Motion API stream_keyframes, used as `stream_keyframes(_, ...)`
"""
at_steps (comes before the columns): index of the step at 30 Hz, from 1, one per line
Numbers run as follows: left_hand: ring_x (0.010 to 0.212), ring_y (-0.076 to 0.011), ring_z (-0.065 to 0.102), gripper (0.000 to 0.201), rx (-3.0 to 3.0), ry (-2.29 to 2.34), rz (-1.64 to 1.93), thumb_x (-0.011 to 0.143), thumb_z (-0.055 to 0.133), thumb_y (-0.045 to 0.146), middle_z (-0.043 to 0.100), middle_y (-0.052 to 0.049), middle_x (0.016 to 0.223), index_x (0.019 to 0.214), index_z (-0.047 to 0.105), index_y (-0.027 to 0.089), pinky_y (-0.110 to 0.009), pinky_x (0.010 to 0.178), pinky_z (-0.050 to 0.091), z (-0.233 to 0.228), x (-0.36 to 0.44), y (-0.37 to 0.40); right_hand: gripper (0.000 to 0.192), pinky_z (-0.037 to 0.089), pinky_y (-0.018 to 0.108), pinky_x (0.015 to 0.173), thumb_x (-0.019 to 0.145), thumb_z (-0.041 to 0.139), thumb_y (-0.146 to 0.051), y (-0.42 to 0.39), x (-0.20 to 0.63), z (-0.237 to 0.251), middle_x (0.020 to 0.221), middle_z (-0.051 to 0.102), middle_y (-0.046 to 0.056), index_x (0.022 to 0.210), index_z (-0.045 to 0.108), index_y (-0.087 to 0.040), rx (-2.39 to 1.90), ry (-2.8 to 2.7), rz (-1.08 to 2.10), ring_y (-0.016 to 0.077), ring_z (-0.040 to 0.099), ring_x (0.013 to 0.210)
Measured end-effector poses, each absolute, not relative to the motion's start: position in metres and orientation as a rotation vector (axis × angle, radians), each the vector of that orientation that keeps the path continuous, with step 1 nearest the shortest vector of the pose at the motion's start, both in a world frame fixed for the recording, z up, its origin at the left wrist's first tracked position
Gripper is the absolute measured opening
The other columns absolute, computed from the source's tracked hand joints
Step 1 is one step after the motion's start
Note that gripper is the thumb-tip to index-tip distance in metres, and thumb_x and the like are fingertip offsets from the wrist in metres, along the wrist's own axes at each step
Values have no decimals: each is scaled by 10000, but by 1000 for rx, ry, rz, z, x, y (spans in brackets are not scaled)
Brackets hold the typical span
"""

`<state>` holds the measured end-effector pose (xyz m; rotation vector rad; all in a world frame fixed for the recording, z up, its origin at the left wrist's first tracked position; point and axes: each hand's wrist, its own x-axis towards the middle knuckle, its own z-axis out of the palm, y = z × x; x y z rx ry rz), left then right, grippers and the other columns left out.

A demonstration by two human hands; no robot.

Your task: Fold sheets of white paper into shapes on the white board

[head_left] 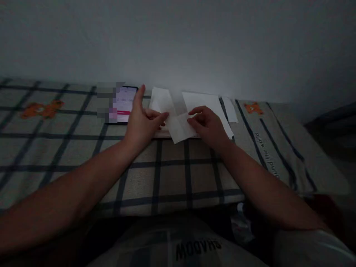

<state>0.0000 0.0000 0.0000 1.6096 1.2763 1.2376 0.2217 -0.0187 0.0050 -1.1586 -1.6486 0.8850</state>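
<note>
Between my two hands is a folded strip of thin white paper (178,128), bent at an angle near its lower end. My left hand (144,120) pinches its left edge between thumb and fingers. On the other side, my right hand (207,124) has its fingertips closed on the strip's right end. Underneath, white sheets of paper (201,100) lie on the cloth, partly hidden by the strip and my hands. A smaller white piece of paper (231,110) lies to their right. Just left of my left hand is a phone (126,102) with a lit screen.
A checked cloth (139,181) with orange bear prints covers the surface. A pale wall (178,44) rises along its far edge. At the lower right, below the near edge, is a blurred clear object (241,222) that I cannot make out.
</note>
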Motion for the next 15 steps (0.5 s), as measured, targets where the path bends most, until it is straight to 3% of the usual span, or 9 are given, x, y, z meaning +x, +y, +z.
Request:
stream_keyframes(4, 813, -185, 652, 730, 2077, 1372, 1571, 826, 782, 319, 671, -25, 987, 1449, 405, 268, -365, 725, 568, -3, -9, 8, 170, 340, 274, 545, 890, 650, -329, -16, 230, 7, 652, 554, -59, 1013, 584, -233, -1228, -1728, 933, 127, 495, 583)
stream_keyframes(6, 974, -238, 667, 361, 2462, 1316, 1483, 869, 742, 320, 692, -74, 1099, 1201, 616, 256, -421, 835, 559, 2, -12, 3, 150, 345, 278, 556, 896, 638, -308, -16, 234, 9, 649, 546, -61, 1012, 582, -230, -1264, -1788, 950, 128, 492, 584)
stream_keyframes(8, 1047, -254, 676, 91, 2848, 1104, 1228, 945, 650, 295, 732, -64, 1097, 1007, 705, 260, -474, 952, 522, 7, -12, -6, 146, 363, 284, 581, 903, 627, -283, -17, 236, 11, 666, 568, -56, 1027, 580, -223, -1305, -1848, 926, 129, 503, 597)
stream_keyframes(9, 1056, -247, 689, 126, 2977, 943, 1107, 972, 604, 284, 758, -45, 1092, 983, 728, 267, -474, 980, 515, 9, -11, -10, 145, 374, 288, 598, 906, 623, -271, -17, 237, 12, 679, 584, -51, 1035, 583, -219, -1327, -1882, 893, 130, 512, 605)
stream_keyframes(12, 1370, -276, 573, 351, 3082, 851, 640, 1039, 505, 310, 652, -113, 1448, 1315, 681, 182, -495, 1199, 390, 8, -4, -17, 134, 404, 298, 651, 930, 591, -242, -18, 237, 15, 715, 625, -33, 1060, 600, -209, -1376, -2017, 745, 137, 545, 638)
stream_keyframes(15, 1440, -292, 516, 494, 3052, 866, 387, 1073, 433, 389, 583, -164, 1519, 1414, 616, 82, -493, 1250, 322, 3, -1, -17, 177, 433, 306, 704, 949, 573, -220, -18, 237, 16, 774, 663, -4, 1118, 619, -199, -1411, -2137, 622, 156, 602, 712)
